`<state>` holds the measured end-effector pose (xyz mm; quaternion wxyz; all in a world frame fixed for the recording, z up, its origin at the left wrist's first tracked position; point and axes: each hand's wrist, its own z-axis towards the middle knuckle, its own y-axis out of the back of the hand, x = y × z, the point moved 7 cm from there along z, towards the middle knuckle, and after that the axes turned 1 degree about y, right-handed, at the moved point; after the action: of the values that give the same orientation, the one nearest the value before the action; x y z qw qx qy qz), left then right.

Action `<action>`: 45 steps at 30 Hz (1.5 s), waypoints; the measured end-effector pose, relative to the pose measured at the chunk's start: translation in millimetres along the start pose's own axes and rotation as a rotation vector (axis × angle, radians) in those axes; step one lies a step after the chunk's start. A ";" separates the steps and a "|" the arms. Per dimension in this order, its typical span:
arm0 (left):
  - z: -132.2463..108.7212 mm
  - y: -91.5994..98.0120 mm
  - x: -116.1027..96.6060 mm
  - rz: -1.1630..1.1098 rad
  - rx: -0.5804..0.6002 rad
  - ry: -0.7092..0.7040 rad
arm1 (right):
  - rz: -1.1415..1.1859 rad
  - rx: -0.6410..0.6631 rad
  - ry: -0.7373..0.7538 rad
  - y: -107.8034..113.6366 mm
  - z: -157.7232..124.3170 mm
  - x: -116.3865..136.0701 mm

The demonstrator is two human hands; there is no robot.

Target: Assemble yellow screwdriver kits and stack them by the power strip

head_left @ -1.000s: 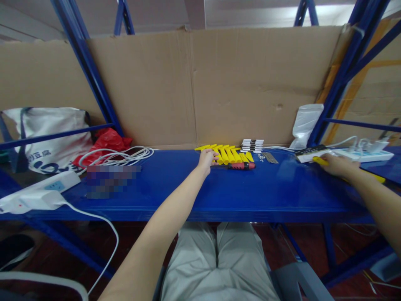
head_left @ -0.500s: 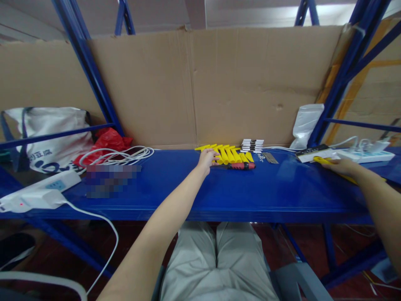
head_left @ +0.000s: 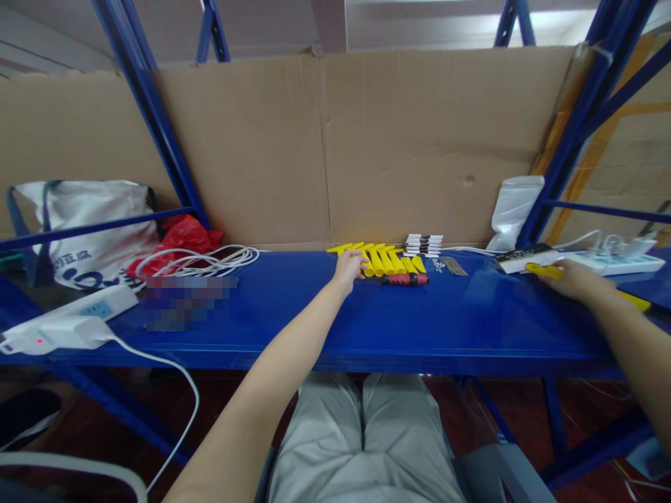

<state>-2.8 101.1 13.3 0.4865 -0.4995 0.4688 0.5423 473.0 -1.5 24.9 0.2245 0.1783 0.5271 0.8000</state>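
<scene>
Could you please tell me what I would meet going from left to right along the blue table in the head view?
White power strip at the left end, coiled white cable, left hand, red-and-black screwdriver, small grey plate, right hand.

Two hands, one screwdriver, two power strips.

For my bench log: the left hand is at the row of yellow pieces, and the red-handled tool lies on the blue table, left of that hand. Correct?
Wrong side: the red-handled tool lies right of the left hand, not left, as the head view shows. The hand is at the row of yellow pieces, and the tool is on the blue table.
</scene>
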 end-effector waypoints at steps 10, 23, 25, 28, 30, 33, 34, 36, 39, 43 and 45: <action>5.7 23.2 -6.5 0.822 -0.197 -0.228 | 0.319 -0.177 0.187 62.8 -32.7 88.0; 21.2 46.1 5.6 0.610 -0.272 -0.145 | 0.875 -0.309 0.595 93.9 -56.9 252.8; 23.3 45.8 4.0 0.546 -0.257 -0.185 | 0.824 -0.266 0.625 82.0 -63.0 260.0; 26.0 45.0 -0.2 0.508 -0.229 -0.259 | 0.716 -0.163 0.693 60.8 -69.0 261.6; 27.3 47.8 -3.0 0.492 -0.252 -0.284 | 0.707 -0.124 0.712 51.3 -68.9 257.5; 28.1 54.3 -6.9 0.417 -0.333 -0.293 | 0.771 -0.133 0.697 46.9 -64.9 251.9; 27.8 55.2 -8.7 0.377 -0.353 -0.304 | 0.797 -0.139 0.687 46.7 -63.6 251.6; 25.7 53.1 -14.0 0.286 -0.365 -0.356 | 0.840 -0.133 0.660 45.6 -61.9 253.3; 17.8 40.3 -24.6 0.156 -0.295 -0.478 | 0.896 -0.063 0.587 40.6 -60.2 257.6; 5.6 12.2 -31.1 0.053 -0.070 -0.529 | 1.011 0.128 0.386 28.1 -58.5 256.2; 1.8 -1.9 -28.9 0.032 0.054 -0.493 | 1.124 0.225 0.262 23.9 -59.5 251.6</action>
<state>-0.3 101.3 42.2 0.5904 -0.3314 0.3581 0.6429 227.6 82.6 36.6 -0.3214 0.3527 0.4565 0.7509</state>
